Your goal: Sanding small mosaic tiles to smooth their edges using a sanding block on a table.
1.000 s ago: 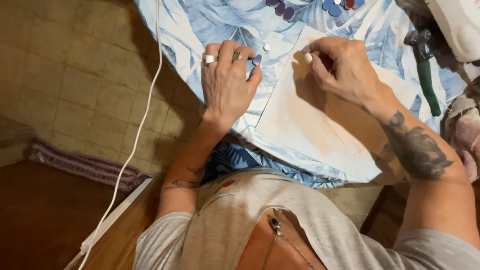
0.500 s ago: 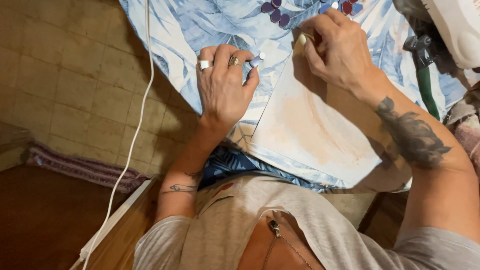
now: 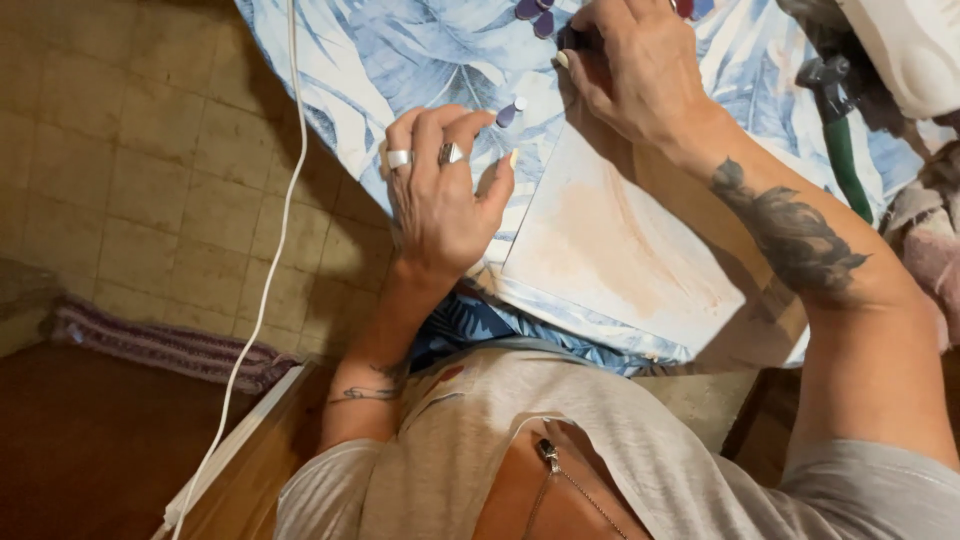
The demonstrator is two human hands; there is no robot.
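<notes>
The left hand [image 3: 440, 195], loosely curled and holding nothing, rests on the counter [image 3: 340, 60] near its edge, just short of two small discs [image 3: 512, 110]. The right hand [image 3: 635, 65] pinches something hidden by its fingers at the board's [image 3: 610, 250] far corner.

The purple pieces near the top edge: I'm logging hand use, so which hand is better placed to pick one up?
Probably the right hand: its fingertips are already at the purple pieces. The left hand rests lower on the cloth.

A white cable [image 3: 268, 270] hangs past my table over the tiled floor [image 3: 130, 170], a striped rug [image 3: 160, 345] below, green-handled pliers [image 3: 838, 140] at the far edge.
</notes>
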